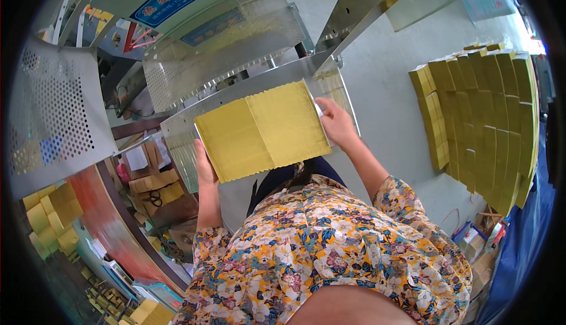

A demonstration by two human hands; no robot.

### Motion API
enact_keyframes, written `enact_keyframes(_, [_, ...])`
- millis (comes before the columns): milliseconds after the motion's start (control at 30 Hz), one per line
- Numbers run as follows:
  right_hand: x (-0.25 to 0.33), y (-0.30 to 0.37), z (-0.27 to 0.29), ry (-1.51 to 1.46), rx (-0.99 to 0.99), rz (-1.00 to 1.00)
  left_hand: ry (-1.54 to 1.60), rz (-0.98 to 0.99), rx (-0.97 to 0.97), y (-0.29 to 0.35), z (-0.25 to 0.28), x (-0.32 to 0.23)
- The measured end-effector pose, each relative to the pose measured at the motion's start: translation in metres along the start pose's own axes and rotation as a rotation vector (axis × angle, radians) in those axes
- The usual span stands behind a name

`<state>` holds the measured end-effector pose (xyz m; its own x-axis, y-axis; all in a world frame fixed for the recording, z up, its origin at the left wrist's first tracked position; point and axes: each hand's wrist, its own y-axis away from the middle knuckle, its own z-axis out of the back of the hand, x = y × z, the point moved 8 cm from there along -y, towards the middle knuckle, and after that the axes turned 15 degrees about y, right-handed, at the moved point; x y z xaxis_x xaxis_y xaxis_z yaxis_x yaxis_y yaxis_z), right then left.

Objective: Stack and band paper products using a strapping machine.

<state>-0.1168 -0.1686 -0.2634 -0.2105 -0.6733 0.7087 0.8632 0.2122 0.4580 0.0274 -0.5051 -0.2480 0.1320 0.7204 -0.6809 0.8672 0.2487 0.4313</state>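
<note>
A wide bundle of yellow-gold paper (259, 133) with ragged edges and a seam across its middle is held level in front of my body. My left hand (206, 163) presses against its left end, where a thin white edge shows. At the opposite end my right hand (337, 123) grips it, fingers curled beside another white strip. The bundle hides part of both hands' fingers. Just beyond it runs the metal edge of a machine (268, 77), with a clear guard above.
Tall stacks of yellow bundles (483, 113) stand on the floor at right, beside a blue tarp (513, 266). A perforated metal panel (50, 101) juts in at left. Below it are more yellow bundles (53, 219) and black-handled scissors (154, 198) among cardboard.
</note>
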Motion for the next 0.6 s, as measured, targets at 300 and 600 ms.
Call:
enact_keyframes(300, [0.018, 0.005, -0.005, -0.263, 0.063, 0.138, -0.033, 0.019, 0.003, -0.004, 0.008, -0.001])
enact_keyframes(600, [0.059, 0.033, 0.011, -0.331, 0.185, 0.075, 0.018, -0.014, 0.017, -0.004, 0.006, -0.004])
